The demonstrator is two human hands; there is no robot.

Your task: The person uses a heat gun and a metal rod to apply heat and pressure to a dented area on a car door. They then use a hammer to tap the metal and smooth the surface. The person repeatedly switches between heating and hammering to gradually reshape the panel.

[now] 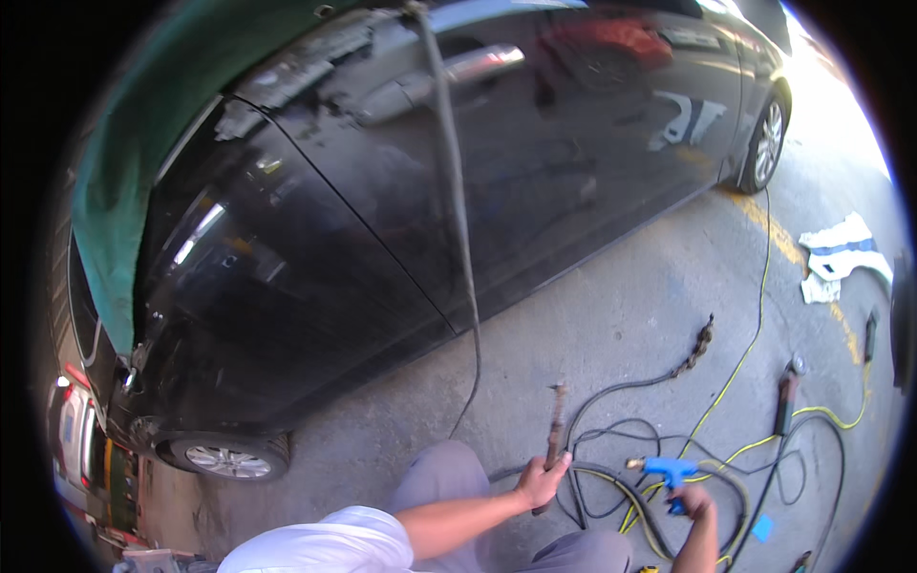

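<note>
My left hand point(543, 483) is closed around a slim brownish tool point(557, 430) held upright, with a small crosswise piece at its top; I cannot tell its exact kind. My right hand point(695, 500), slightly blurred, grips a blue pistol-shaped gun point(671, 469) whose brass-coloured tip points left. Both hands are low over the concrete floor, in front of my knees. Ahead stands a dark car point(535, 191) with dull, scuffed patches on its side. A thick grey cable point(455, 172) hangs down across its door.
Dark and yellow-green cables point(611, 420) lie tangled around my right hand. A chain-like cable end point(695, 346), an angle grinder point(787, 399) and a small blue piece point(762, 528) lie on the floor. White-and-blue sheeting point(842, 254) is at far right; a green cover point(115, 210) drapes the car.
</note>
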